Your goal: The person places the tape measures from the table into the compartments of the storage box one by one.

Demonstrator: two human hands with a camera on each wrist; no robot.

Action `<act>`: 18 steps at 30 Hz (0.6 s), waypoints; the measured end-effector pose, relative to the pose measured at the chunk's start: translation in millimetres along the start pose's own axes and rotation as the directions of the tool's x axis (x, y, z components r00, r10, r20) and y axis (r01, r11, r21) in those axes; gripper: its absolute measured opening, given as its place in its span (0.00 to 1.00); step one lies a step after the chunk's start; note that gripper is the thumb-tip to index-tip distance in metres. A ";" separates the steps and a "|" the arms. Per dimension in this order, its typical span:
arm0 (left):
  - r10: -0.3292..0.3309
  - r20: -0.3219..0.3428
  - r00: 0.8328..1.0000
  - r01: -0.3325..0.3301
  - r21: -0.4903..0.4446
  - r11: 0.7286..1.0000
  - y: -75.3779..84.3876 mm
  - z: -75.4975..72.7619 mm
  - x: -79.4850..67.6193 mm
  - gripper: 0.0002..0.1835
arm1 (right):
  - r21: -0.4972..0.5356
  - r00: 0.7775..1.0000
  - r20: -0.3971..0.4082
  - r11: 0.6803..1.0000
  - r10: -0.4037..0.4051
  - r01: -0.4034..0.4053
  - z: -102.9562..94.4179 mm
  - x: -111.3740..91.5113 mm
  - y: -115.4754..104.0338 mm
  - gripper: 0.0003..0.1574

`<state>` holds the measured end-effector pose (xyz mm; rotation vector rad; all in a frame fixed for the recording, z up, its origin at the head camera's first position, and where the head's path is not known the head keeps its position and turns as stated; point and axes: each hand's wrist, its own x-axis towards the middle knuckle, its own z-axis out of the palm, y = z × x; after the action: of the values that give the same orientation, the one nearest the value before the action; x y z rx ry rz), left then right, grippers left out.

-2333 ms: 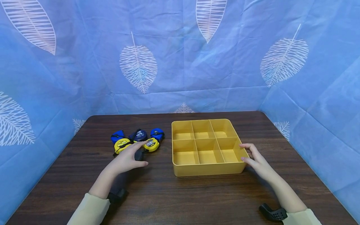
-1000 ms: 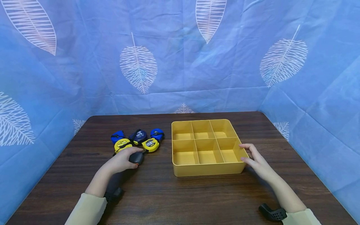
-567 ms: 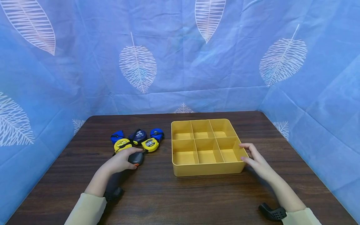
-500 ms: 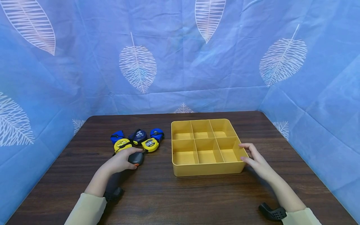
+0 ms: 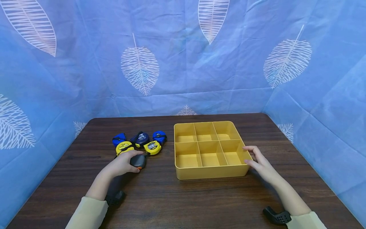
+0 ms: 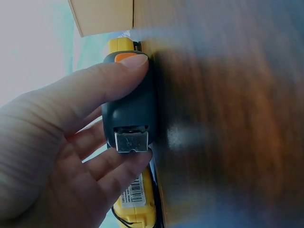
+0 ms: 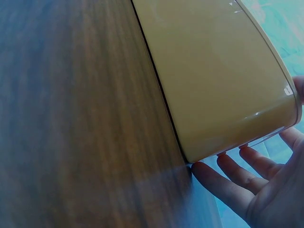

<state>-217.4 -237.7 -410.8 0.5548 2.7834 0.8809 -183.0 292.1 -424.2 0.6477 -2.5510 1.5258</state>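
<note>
My left hand [image 5: 123, 164] grips a dark grey tape measure [image 5: 138, 161] on the table's left half. In the left wrist view, the thumb lies on the orange button [image 6: 124, 57] of this tape measure, and its metal hook [image 6: 131, 141] faces the camera. Two yellow tape measures [image 5: 124, 147] lie just behind it, and a navy one [image 5: 140, 139] and two blue ones [image 5: 160, 136] sit farther back. At the yellow divided box [image 5: 211, 171], my right hand [image 5: 261, 163] holds the right wall, with finger and thumb at the rim; other fingers touch the outer side in the right wrist view.
The box has several compartments in two rows, and no contents show in them. Dark wooden table [image 5: 171, 203] runs between the tape measures and the box. A blue leaf-print cloth [image 5: 183, 63] hangs behind the table and along both sides.
My left hand has moved down and left from above the tape measures and taken hold of the dark grey one, which has since tilted slightly. The right hand and box stay put.
</note>
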 end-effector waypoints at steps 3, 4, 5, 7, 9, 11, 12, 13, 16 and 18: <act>0.006 -0.001 1.000 -0.006 0.006 1.000 -0.9 -0.1 0.0 0.36 | 0.000 1.000 0.000 1.000 0.000 0.000 0.0 0.0 -0.7 0.26; 0.010 -0.002 1.000 -0.010 0.009 1.000 -0.9 -0.2 0.1 0.36 | 0.003 1.000 0.002 1.000 -0.001 0.001 0.1 0.1 -0.9 0.26; 0.013 -0.003 1.000 -0.013 0.011 1.000 -1.0 -0.3 0.1 0.36 | 0.005 1.000 0.002 1.000 -0.001 0.001 0.1 0.2 -1.2 0.26; 0.023 -0.002 1.000 -0.023 0.014 1.000 -1.1 -0.5 0.1 0.35 | 0.009 1.000 0.002 1.000 -0.003 0.003 0.3 0.3 -1.8 0.26; 0.030 -0.001 1.000 -0.030 0.016 0.999 -0.7 -0.7 0.2 0.35 | 0.011 1.000 0.003 1.000 -0.004 0.003 0.5 0.3 -2.3 0.26; 0.032 0.001 0.999 -0.032 0.015 0.999 -0.3 -0.9 0.2 0.34 | 0.012 1.000 0.002 1.000 -0.004 0.004 0.6 0.2 -2.6 0.26; 0.032 0.003 0.999 -0.032 0.016 0.999 -0.1 -0.9 0.2 0.34 | 0.012 1.000 0.001 1.000 -0.004 0.004 0.6 0.1 -2.7 0.26; 0.031 0.004 1.000 -0.031 0.018 0.999 0.0 -1.0 0.2 0.34 | 0.011 1.000 0.002 1.000 -0.004 0.004 0.6 0.1 -2.7 0.26; 0.027 0.008 1.000 -0.027 0.020 0.999 0.0 -1.2 0.0 0.34 | 0.012 1.000 0.004 1.000 -0.004 0.003 0.7 -0.1 -3.0 0.26; 0.027 0.009 1.000 -0.027 0.022 0.999 0.0 -1.2 -0.3 0.34 | 0.012 1.000 0.005 1.000 -0.005 0.005 0.7 0.0 -3.0 0.26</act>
<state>-217.5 -238.4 -409.8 0.6000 2.7874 0.8518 -181.6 290.2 -422.1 0.6594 -2.5443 1.5406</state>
